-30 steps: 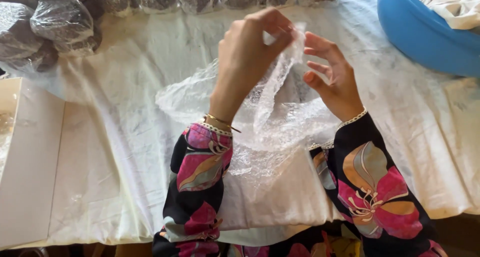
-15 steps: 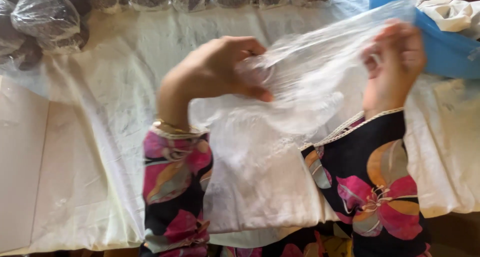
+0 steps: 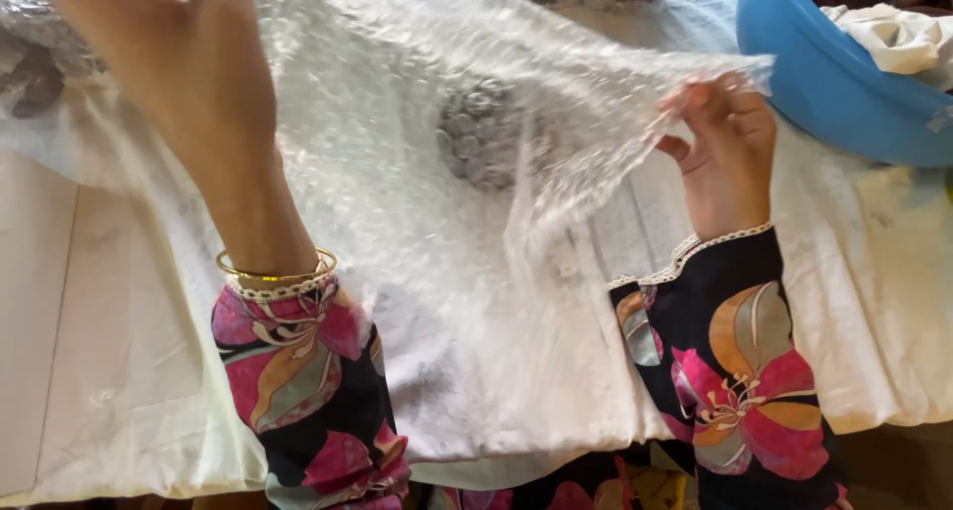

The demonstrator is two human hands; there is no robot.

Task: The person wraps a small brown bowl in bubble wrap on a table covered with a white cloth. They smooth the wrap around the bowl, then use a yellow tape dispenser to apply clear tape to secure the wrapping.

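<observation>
Bubble wrap (image 3: 427,173) spread between left hand (image 3: 169,44), right hand (image 3: 725,143).

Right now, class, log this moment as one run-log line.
left hand: raised, holding bubble wrap sheet | right hand: pinching opposite edge | sheet: spread above white cloth | blue basin: beside right hand

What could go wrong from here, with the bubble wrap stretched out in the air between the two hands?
The right hand holds the bubble wrap sheet only by a corner pinch, so that corner could slip or the thin film could tear. The left hand is raised high and partly out of frame, and the sheet hides the wrapped dark bundle behind it, so a sweep might knock it. The sheet's right edge is near the blue basin and could catch its rim.
</observation>
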